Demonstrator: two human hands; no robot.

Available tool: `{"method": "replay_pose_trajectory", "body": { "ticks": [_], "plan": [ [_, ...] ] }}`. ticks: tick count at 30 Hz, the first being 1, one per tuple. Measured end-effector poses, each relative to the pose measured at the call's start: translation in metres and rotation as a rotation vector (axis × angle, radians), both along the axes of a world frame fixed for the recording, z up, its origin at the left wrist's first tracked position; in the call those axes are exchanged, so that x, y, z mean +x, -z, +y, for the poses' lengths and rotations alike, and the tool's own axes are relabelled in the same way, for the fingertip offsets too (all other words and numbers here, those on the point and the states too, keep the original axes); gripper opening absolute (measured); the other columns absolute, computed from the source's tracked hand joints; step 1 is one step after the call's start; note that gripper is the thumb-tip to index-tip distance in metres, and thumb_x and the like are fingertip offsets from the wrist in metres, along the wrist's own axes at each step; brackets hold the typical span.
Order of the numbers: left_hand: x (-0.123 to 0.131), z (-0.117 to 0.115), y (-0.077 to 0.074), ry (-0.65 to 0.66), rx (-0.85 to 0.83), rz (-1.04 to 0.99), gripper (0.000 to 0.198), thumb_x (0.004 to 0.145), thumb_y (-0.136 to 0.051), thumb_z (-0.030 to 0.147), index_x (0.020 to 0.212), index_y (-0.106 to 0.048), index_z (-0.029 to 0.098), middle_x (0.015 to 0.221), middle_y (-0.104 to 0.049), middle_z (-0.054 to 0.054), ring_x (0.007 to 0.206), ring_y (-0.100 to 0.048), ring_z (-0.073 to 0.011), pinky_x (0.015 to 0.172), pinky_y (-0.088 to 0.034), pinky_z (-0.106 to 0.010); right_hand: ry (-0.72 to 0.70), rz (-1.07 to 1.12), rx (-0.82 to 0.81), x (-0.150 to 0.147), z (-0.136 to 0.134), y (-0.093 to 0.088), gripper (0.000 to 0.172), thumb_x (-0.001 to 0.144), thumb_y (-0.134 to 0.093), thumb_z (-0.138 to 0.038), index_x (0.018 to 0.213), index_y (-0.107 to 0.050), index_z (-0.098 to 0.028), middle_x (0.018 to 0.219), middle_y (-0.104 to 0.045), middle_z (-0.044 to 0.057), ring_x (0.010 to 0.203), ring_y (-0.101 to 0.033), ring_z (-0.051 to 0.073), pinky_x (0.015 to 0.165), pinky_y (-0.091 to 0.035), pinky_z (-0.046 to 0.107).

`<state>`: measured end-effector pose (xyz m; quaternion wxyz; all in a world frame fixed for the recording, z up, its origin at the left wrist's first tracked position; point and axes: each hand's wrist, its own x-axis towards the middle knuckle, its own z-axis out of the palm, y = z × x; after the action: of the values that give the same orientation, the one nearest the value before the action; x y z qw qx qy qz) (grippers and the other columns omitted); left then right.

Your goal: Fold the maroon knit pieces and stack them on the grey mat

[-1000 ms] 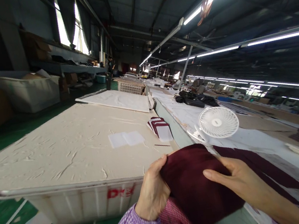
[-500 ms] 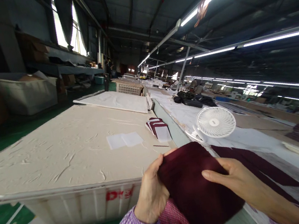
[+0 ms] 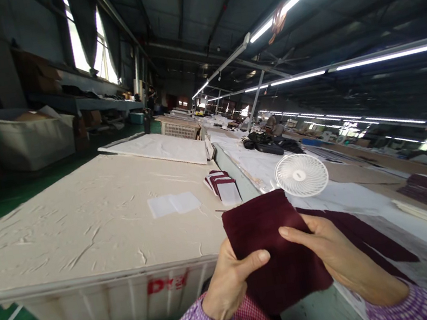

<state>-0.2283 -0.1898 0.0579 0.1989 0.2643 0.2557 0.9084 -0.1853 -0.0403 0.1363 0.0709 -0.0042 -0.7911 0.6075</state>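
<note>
At the far left we see a white plastic bin [image 3: 110, 303] with red lettering on its side, topped by a wrinkled cream sheet [image 3: 85, 225]. On that sheet lie two thin white pieces [image 3: 174, 203] and, further right near its edge, a small stack of maroon and white pieces [image 3: 221, 186].

Our left hand [image 3: 228, 283] grips the lower left edge of the maroon cloth [image 3: 272, 243], thumb pressed across its front and the fingers hidden behind it. The cloth is held up in front of us, over the gap between the bin and the long surface [image 3: 372, 202], its top edge roughly level. Our right hand [image 3: 336, 254] pinches the cloth's right side, thumb on the front.

Just beyond the cloth a small white fan [image 3: 301, 174] stands on the surface, and more maroon fabric [image 3: 368, 238] lies flat there, partly behind our right hand.
</note>
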Motion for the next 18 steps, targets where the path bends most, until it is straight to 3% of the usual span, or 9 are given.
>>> {"method": "replay_pose_trajectory", "body": {
  "ticks": [3, 11, 13, 18],
  "plan": [
    [0.002, 0.009, 0.002, -0.054, 0.006, -0.107, 0.035, 0.068, -0.075, 0.014, 0.102, -0.065, 0.013, 0.101, -0.071, -0.010, 0.093, -0.066, -0.0238, 0.091, -0.048, -0.037, 0.037, 0.037, 0.056, -0.003, -0.002, 0.005, 0.027, 0.077, -0.067, -0.042, 0.080, -0.062, -0.015, 0.080, -0.067, 0.004, 0.079, -0.063, 0.022, 0.076, -0.052, 0.035],
    [0.000, 0.021, 0.004, -0.155, 0.051, -0.293, 0.026, 0.072, -0.073, 0.024, 0.093, -0.066, 0.011, 0.087, -0.073, -0.010, 0.085, -0.068, -0.0232, 0.084, -0.051, -0.035, 0.229, 0.204, 0.522, -0.012, 0.002, 0.023, 0.031, 0.077, -0.062, -0.043, 0.095, -0.065, -0.017, 0.091, -0.070, 0.007, 0.090, -0.063, 0.027, 0.081, -0.050, 0.038],
    [-0.003, 0.020, 0.005, -0.157, 0.046, -0.288, 0.025, 0.073, -0.072, 0.025, 0.093, -0.066, 0.011, 0.087, -0.073, -0.010, 0.084, -0.068, -0.0227, 0.082, -0.052, -0.034, 0.222, 0.210, 0.500, -0.015, 0.005, 0.026, 0.032, 0.076, -0.064, -0.043, 0.096, -0.062, -0.018, 0.094, -0.069, 0.006, 0.090, -0.063, 0.026, 0.082, -0.050, 0.038],
    [-0.009, 0.018, 0.009, -0.179, -0.022, -0.210, 0.024, 0.074, -0.070, 0.025, 0.093, -0.066, 0.011, 0.088, -0.072, -0.010, 0.078, -0.067, -0.0211, 0.076, -0.052, -0.032, 0.178, 0.213, 0.185, -0.019, 0.010, 0.028, 0.052, 0.074, -0.068, -0.043, 0.117, -0.049, -0.022, 0.115, -0.062, 0.008, 0.103, -0.060, 0.024, 0.085, -0.051, 0.036]
  ]
}}
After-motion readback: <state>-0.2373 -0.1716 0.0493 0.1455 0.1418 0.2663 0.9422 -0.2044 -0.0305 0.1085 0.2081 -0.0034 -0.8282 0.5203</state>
